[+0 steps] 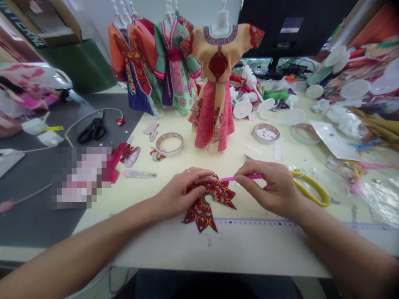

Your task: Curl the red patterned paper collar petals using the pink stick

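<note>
A dark red, patterned C-shaped collar piece (204, 211) with pointed petal edges lies at the table's middle front. My left hand (187, 189) holds it down, thumb on top and fingers along its far edge. Between the thumb and fingers of my right hand (271, 185) is a thin pink pen-like stick (229, 179). Its tip meets the collar piece's upper edge, close to my left fingertips. Beside my right wrist shows a yellow scissor-like handle (324, 197). A grey pointed tip (247, 157) appears beyond that hand; whether the two belong together is hidden.
A ruler strip (258, 222) runs along the front. Doll outfits on stands, one with a yellow top and pink skirt (222, 116), rise behind. Tape rolls (170, 144) and fabric scraps (140, 174) lie around. Black scissors (92, 130) rest left; plastic wrapping (380, 195) lies right.
</note>
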Demonstrator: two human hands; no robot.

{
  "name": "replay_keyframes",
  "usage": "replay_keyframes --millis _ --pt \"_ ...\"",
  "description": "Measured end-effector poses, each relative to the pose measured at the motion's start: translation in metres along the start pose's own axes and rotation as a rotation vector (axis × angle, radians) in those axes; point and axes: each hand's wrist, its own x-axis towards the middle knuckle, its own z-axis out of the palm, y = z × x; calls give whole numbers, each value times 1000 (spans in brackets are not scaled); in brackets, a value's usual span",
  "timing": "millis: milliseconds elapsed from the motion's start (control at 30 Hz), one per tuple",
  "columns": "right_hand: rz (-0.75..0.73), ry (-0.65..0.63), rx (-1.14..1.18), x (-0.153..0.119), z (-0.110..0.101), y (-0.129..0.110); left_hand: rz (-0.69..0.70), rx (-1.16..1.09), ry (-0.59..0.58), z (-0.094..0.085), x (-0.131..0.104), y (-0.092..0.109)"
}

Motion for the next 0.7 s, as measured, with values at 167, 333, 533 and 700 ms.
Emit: replay_keyframes --millis 167,333,533,700 --pt "-12 -2 -8 0 -1 0 64 122 62 2 -1 -6" --pt "-33 -51 -73 -1 -1 2 186 287 72 3 -2 -8" --pt "-93 -86 -87 0 1 1 350 393 41 4 -3 -9" --pt "-122 -101 -89 1 3 0 390 435 38 4 -3 -9"
